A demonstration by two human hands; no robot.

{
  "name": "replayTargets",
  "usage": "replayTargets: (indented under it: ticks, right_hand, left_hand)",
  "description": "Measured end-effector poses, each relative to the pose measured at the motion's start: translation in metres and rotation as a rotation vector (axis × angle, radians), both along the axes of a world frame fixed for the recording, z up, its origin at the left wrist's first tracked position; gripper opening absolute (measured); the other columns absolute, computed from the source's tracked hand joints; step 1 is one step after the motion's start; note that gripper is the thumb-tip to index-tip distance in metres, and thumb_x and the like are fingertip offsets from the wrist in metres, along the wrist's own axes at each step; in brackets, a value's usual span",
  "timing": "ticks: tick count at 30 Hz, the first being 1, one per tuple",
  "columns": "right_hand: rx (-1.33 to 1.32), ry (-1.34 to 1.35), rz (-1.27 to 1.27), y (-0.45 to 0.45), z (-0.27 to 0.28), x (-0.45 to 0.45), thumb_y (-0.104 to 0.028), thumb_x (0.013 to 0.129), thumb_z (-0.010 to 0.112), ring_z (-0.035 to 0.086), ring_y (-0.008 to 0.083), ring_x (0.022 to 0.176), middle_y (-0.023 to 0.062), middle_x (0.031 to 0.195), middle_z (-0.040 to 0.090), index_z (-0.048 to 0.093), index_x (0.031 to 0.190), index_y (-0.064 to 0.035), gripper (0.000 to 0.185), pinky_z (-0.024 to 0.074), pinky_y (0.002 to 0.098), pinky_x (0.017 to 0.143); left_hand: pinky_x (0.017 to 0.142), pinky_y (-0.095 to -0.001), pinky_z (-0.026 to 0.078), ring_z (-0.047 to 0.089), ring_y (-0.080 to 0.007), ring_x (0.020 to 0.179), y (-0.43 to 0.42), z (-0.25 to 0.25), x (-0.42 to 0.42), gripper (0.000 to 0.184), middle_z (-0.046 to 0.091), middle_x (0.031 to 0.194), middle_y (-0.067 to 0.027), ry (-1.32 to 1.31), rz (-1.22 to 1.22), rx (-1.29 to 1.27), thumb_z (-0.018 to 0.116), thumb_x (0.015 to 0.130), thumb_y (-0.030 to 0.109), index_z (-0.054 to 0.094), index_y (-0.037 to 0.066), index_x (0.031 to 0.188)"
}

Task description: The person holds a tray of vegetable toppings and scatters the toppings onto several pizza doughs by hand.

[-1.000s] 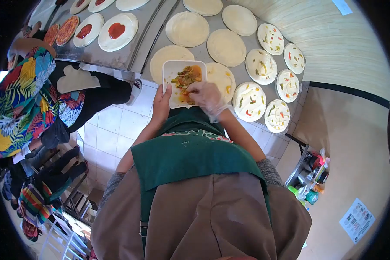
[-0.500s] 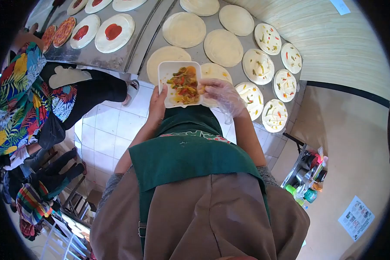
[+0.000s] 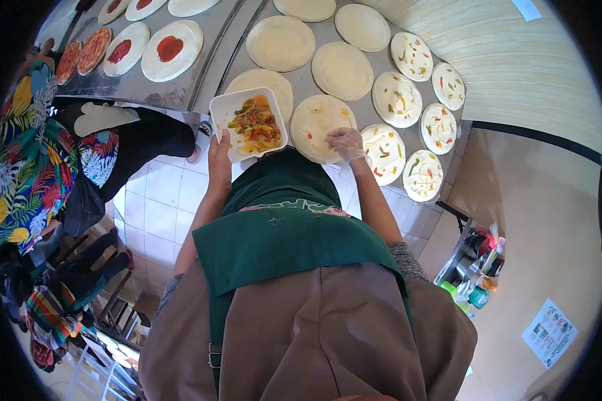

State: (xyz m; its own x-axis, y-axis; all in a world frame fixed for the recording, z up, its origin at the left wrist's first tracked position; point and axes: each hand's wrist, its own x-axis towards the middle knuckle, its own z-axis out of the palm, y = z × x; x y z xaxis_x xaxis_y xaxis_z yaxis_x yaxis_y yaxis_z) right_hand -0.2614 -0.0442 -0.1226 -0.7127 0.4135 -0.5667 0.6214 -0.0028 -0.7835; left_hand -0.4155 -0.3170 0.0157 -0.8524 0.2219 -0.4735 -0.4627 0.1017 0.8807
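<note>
My left hand [image 3: 220, 158] grips the near left edge of a white foam tray [image 3: 221, 107], thumb on its rim. Chopped, cooked-looking peppers [image 3: 256, 127] in red, green and orange are heaped toward the tray's right side. Over the right part of a flat dough round [image 3: 308, 123] is my right hand [image 3: 347, 144], in a clear plastic glove with its fingers pinched together. Whatever is between those fingers is too small to make out. A few small pepper bits lie on this round.
Plain dough rounds [image 3: 280, 44] lie on the metal table [image 3: 297, 79]. To the right are several rounds topped with white spread and peppers [image 3: 382, 152]. On the left table, some rounds carry red sauce [image 3: 170, 48]. A person in a floral garment [image 3: 23, 160] stands at left.
My right hand has left the tray's peppers and moved right, down to the dough round. The tray has shifted left and tilted, uncovering more of that round.
</note>
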Motion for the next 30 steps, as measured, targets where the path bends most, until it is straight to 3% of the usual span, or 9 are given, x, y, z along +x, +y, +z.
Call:
replayTargets:
  ticks: [4,7,14,17,20,23,26,28,30]
  right_hand:
    - [0.543,-0.06,0.198,-0.011,-0.002,-0.008,-0.012,0.072,0.072,0.065,0.0126,0.063,0.0097,0.069,0.068,0.07,0.083,-0.0015,0.015,0.0502,0.0271,0.057]
    - [0.562,0.046,0.168,-0.001,-0.013,-0.004,-0.015,0.074,0.073,0.064,0.013,0.062,0.0088,0.07,0.068,0.07,0.083,-0.0022,0.016,0.0499,0.0267,0.057]
    - [-0.165,0.054,-0.165,0.005,0.03,-0.02,-0.023,0.076,0.065,0.067,0.0169,0.071,0.0125,0.084,0.07,0.072,0.089,-0.0057,0.022,0.0517,0.0299,0.064]
    - [0.032,0.193,0.085,-0.002,0.006,-0.046,-0.021,0.076,0.064,0.067,0.023,0.077,0.0132,0.086,0.07,0.072,0.091,-0.0081,0.021,0.0517,0.0343,0.069]
    - [0.481,0.127,0.336,-0.015,0.021,-0.074,-0.019,0.074,0.062,0.065,0.0293,0.081,0.0132,0.087,0.068,0.07,0.089,-0.0088,0.02,0.0507,0.0398,0.073]
    - [0.813,0.116,0.227,-0.035,0.054,-0.081,-0.016,0.075,0.059,0.062,0.0318,0.083,0.0135,0.084,0.066,0.067,0.084,-0.0082,0.015,0.0499,0.0421,0.072]
    - [0.791,0.333,0.21,-0.051,0.113,-0.089,-0.015,0.076,0.058,0.062,0.0306,0.082,0.0115,0.082,0.064,0.064,0.081,-0.0095,0.01,0.0495,0.0413,0.071]
    - [0.559,0.618,0.283,-0.069,0.148,-0.09,-0.016,0.077,0.058,0.061,0.0303,0.08,0.0115,0.081,0.063,0.064,0.08,-0.0107,0.008,0.0493,0.0421,0.069]
    - [0.722,0.623,0.485,-0.087,0.153,-0.089,-0.015,0.077,0.062,0.062,0.0285,0.077,0.0083,0.083,0.063,0.066,0.083,-0.012,0.008,0.0506,0.0388,0.068]
  left_hand:
    - [0.088,-0.0272,0.044,0.058,-0.0166,0.101,0.0,0.011,0.004,0.049,0.058,0.111,-0.0119,-0.004,-0.013,-0.009,0.05,0.096,0.039,0.047,-0.003,0.122]
    - [0.088,-0.0266,0.044,0.058,-0.0159,0.1,-0.003,0.01,0.003,0.048,0.058,0.11,-0.0119,-0.003,-0.023,-0.066,0.05,0.096,0.038,0.048,-0.003,0.121]
    - [0.088,-0.0267,0.043,0.058,-0.0154,0.098,-0.002,0.015,0.002,0.044,0.059,0.108,-0.0116,0.02,0.008,0.049,0.05,0.096,0.035,0.048,-0.003,0.119]
    - [0.088,-0.0266,0.043,0.058,-0.0146,0.098,0.003,0.025,0.002,0.042,0.059,0.108,-0.0112,0.019,0.004,0.025,0.05,0.097,0.034,0.049,-0.002,0.119]
    - [0.087,-0.0262,0.043,0.058,-0.0141,0.097,0.0,0.024,0.002,0.042,0.059,0.107,-0.0108,0.017,-0.014,-0.015,0.05,0.097,0.034,0.049,-0.001,0.119]
    - [0.086,-0.0259,0.043,0.057,-0.0136,0.096,0.002,0.026,0.005,0.041,0.06,0.106,-0.0102,0.009,-0.03,0.044,0.049,0.097,0.035,0.05,-0.001,0.118]
    - [0.085,-0.0259,0.044,0.057,-0.013,0.096,0.003,0.024,0.007,0.04,0.06,0.105,-0.0096,0.014,-0.067,0.029,0.049,0.097,0.034,0.05,0.0,0.117]
    - [0.086,-0.0261,0.044,0.056,-0.0124,0.096,0.009,0.034,0.01,0.039,0.06,0.105,-0.009,0.029,-0.094,-0.008,0.049,0.097,0.033,0.051,0.0,0.117]
    - [0.086,-0.0262,0.044,0.056,-0.0123,0.097,0.01,0.028,0.01,0.038,0.06,0.106,-0.0088,0.017,-0.117,-0.002,0.049,0.097,0.033,0.051,0.0,0.117]
